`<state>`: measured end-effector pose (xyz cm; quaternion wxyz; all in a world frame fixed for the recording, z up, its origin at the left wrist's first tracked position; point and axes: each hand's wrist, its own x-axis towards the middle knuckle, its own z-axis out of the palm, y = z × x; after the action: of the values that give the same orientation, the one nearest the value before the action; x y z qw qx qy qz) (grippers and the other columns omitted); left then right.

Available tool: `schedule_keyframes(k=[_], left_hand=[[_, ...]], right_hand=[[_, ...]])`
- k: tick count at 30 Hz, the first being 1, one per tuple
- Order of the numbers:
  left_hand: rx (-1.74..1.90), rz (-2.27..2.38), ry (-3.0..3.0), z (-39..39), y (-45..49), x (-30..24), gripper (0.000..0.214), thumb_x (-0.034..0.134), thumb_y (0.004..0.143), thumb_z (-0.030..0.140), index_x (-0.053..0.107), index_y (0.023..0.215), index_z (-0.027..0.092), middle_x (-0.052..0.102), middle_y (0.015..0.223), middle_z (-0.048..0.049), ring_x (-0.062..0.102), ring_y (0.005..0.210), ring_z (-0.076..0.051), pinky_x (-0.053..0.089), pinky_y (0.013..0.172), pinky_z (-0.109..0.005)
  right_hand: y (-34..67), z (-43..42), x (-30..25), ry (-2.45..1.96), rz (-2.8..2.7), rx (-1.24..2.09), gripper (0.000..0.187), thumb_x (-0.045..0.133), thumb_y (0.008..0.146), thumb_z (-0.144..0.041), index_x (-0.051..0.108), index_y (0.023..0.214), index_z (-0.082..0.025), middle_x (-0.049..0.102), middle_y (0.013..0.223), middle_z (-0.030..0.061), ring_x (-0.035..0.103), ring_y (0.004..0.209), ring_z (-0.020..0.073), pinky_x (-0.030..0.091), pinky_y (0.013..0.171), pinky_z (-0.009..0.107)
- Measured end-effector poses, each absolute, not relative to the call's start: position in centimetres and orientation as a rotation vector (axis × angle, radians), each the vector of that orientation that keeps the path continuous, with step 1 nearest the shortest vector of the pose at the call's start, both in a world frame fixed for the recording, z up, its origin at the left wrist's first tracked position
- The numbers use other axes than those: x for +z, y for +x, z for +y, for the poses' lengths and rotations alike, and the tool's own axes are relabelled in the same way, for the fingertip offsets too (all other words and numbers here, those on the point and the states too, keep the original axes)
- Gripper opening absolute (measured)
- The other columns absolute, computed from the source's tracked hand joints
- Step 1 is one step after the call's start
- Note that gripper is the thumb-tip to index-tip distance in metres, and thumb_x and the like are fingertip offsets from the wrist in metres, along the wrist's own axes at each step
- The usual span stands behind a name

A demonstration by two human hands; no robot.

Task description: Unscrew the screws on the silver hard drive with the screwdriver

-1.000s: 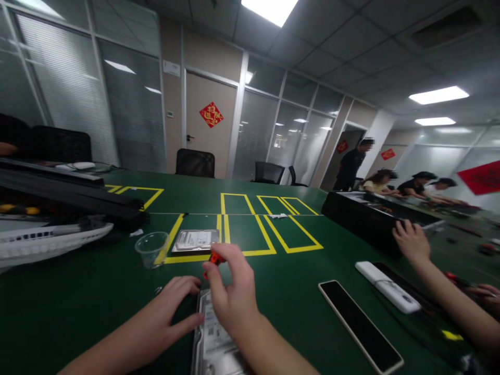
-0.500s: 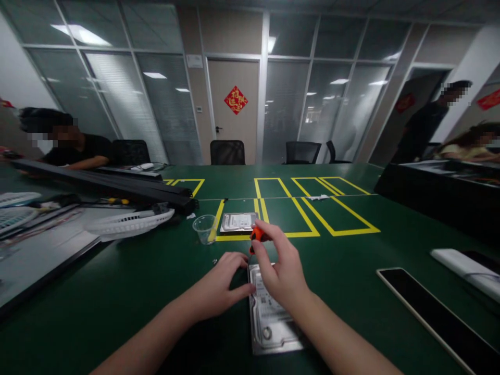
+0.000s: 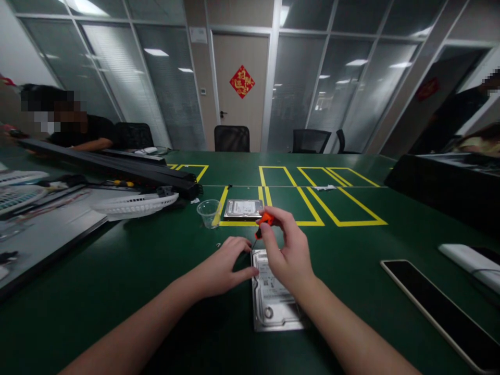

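A silver hard drive [image 3: 273, 302] lies flat on the green table in front of me. My right hand [image 3: 287, 255] is closed round a small screwdriver with an orange handle [image 3: 266, 219], held upright with its tip at the drive's far left corner. My left hand [image 3: 222, 265] rests on the table against the drive's left edge, fingers curled, thumb touching the drive. A second hard drive [image 3: 244, 208] lies farther off inside a yellow taped box, with a clear plastic cup [image 3: 208, 212] beside it.
Yellow taped rectangles [image 3: 332, 203] mark the table. A black phone [image 3: 441, 312] and a white device [image 3: 469, 260] lie at the right. White fan grilles [image 3: 135, 204] and long black bars [image 3: 109, 169] lie at the left, where a seated person [image 3: 74, 130] works. Black box [image 3: 441, 187] at right.
The view has swung left and tilted down, so the neighbour's arm at the right has left the frame. My hands stay at the drive's far end with the screwdriver.
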<state>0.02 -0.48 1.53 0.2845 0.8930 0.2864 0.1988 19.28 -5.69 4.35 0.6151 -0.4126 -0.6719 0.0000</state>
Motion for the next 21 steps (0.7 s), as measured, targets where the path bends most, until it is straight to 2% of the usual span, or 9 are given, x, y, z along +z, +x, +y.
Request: schedule_keyframes(k=[4,8,10,17,21], left_hand=[[0.527,0.775,2.388,-0.5,-0.02,1.53,0.032,0.076,0.097,0.044,0.065,0.118,0.023,0.067,0.128,-0.0113,0.06,0.124,-0.034,0.051,0.111,-0.054],[0.538,0.769,2.396,-0.42,0.01,1.46,0.032,0.076,0.097,0.045,0.065,0.117,0.022,0.067,0.13,-0.0115,0.059,0.126,-0.034,0.049,0.112,-0.053],[0.54,0.766,2.401,-0.38,0.03,1.42,0.031,0.075,0.096,0.045,0.065,0.115,0.023,0.067,0.132,-0.0114,0.059,0.128,-0.034,0.049,0.113,-0.053],[0.534,0.776,2.397,-0.44,0.01,1.48,0.033,0.075,0.097,0.047,0.065,0.117,0.023,0.068,0.131,-0.0113,0.059,0.127,-0.034,0.05,0.112,-0.052],[0.539,0.779,2.398,-0.41,-0.04,1.42,0.032,0.076,0.096,0.045,0.065,0.117,0.023,0.067,0.131,-0.011,0.059,0.126,-0.034,0.05,0.111,-0.052]], right_hand=[[19.37,-5.7,4.75,-0.937,-1.584,-0.083,0.031,0.064,0.102,-0.023,0.064,0.133,-0.027,0.075,0.113,0.0054,0.073,0.102,0.018,0.065,0.09,0.037],[19.31,-6.01,4.96,-0.92,-1.6,-0.001,0.034,0.056,0.106,-0.022,0.062,0.14,-0.027,0.075,0.13,0.0095,0.073,0.121,0.0205,0.063,0.104,0.043],[19.26,-6.05,4.83,-0.931,-1.589,0.059,0.036,0.052,0.108,-0.021,0.061,0.142,-0.026,0.074,0.135,0.011,0.074,0.122,0.0212,0.063,0.105,0.044],[19.38,-5.67,4.73,-0.905,-1.576,-0.045,0.035,0.062,0.104,-0.021,0.064,0.137,-0.03,0.075,0.118,0.006,0.074,0.105,0.0181,0.065,0.094,0.039],[19.37,-5.94,5.04,-0.904,-1.596,-0.044,0.034,0.06,0.104,-0.02,0.065,0.137,-0.028,0.074,0.123,0.0075,0.072,0.115,0.0192,0.064,0.101,0.041]])
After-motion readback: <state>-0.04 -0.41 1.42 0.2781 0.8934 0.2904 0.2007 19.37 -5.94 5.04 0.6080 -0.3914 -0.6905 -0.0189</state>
